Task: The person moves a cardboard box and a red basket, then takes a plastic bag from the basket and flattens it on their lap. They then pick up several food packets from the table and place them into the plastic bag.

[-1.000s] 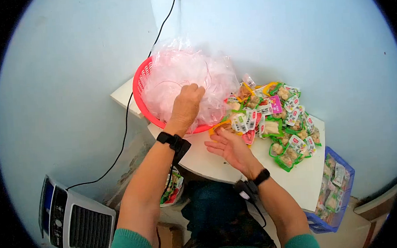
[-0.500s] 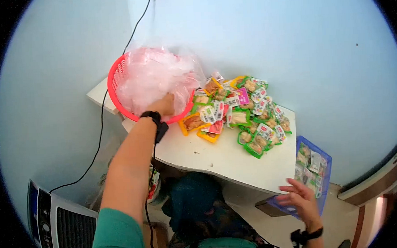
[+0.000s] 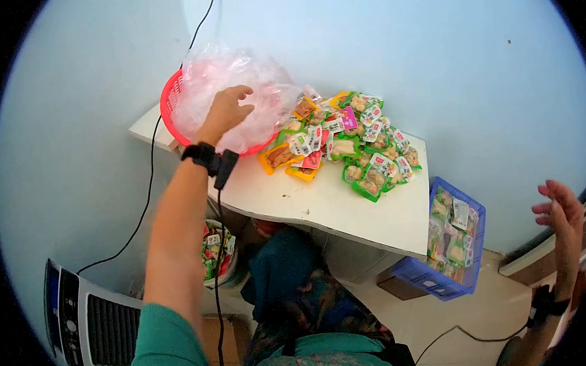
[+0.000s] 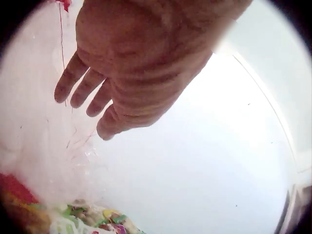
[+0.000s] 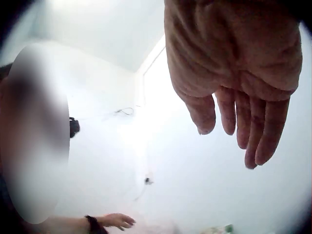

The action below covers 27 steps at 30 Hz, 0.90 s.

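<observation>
My left hand is over a heap of clear plastic bags that fills a red plastic basket. Its fingers are loosely bent, with nothing between them; in the left wrist view that hand shows its palm side, fingers apart in front of the bags. Far out to the right, beyond the table, my right hand is raised and holds nothing. The right wrist view has this hand with fingers extended against the pale wall. Sealed food packets with green and yellow edges lie piled right of the basket.
The basket and packets stand on a white table against the wall. A blue crate of packets sits low at the right. Below the table's left side is a bucket of packets, with an air cooler farther left. Black cables hang nearby.
The right hand has swung from beside the packets out past the table's right end. My left hand, lower among the bags half a second ago, has come up over them.
</observation>
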Available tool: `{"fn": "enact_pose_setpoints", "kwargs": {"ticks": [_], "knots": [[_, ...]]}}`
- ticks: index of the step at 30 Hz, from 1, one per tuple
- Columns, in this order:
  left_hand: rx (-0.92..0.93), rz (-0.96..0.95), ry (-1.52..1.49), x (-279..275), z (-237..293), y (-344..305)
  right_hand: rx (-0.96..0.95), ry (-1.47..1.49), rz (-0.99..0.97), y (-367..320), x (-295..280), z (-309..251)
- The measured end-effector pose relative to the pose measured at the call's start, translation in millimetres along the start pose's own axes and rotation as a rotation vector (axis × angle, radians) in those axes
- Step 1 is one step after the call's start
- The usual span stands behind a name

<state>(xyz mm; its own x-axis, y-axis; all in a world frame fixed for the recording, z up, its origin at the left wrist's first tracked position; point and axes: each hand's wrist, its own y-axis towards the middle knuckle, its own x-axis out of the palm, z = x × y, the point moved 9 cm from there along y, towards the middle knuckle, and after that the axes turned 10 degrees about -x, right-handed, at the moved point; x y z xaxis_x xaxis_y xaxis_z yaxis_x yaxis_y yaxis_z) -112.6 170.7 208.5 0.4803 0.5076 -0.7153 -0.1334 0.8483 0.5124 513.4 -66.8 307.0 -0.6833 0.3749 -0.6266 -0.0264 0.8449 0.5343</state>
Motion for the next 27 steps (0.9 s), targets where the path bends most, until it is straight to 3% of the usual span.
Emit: {"fn": "enact_pose_setpoints", "kwargs": {"ticks": [1, 5, 9, 11, 13, 17, 20, 24, 27], "knots": [[-0.008, 0.05, 0.03, -2.3, 6.9, -14.1, -0.048, 0.045, 0.01, 10.2, 10.7, -15.9], [-0.004, 0.235, 0.015, 1.3, 3.8, -72.4, -0.192, 0.42, -0.246, 46.5, 113.2, -94.2], [0.04, 0.236, 0.037, 10.5, 22.8, -131.0, -0.301, 0.98, -0.348, 78.9, 189.8, -160.2], [0.113, 0.212, 0.126, 23.0, 27.7, -156.3, -0.253, 1.087, -0.366, 98.0, 237.9, -169.0], [0.219, 0.314, 0.164, 23.2, 43.3, -180.0, -0.195, 1.107, -0.415, 116.2, 298.8, -168.5], [0.164, 0.277, 0.055, 38.1, 39.9, -199.0, -0.19, 1.029, -0.55, 139.9, 404.4, -167.4], [0.084, 0.339, 0.085, 25.4, 47.4, -197.2, -0.291, 0.746, -0.542, 155.6, 442.9, -178.3], [0.119, 0.312, 0.193, 25.0, 45.4, -180.0, -0.529, 0.728, -0.388, 195.8, 486.7, -192.3], [0.105, 0.291, 0.215, 24.6, 44.0, -162.2, -0.532, 0.559, -0.249, 207.7, 501.6, -202.9]]}}
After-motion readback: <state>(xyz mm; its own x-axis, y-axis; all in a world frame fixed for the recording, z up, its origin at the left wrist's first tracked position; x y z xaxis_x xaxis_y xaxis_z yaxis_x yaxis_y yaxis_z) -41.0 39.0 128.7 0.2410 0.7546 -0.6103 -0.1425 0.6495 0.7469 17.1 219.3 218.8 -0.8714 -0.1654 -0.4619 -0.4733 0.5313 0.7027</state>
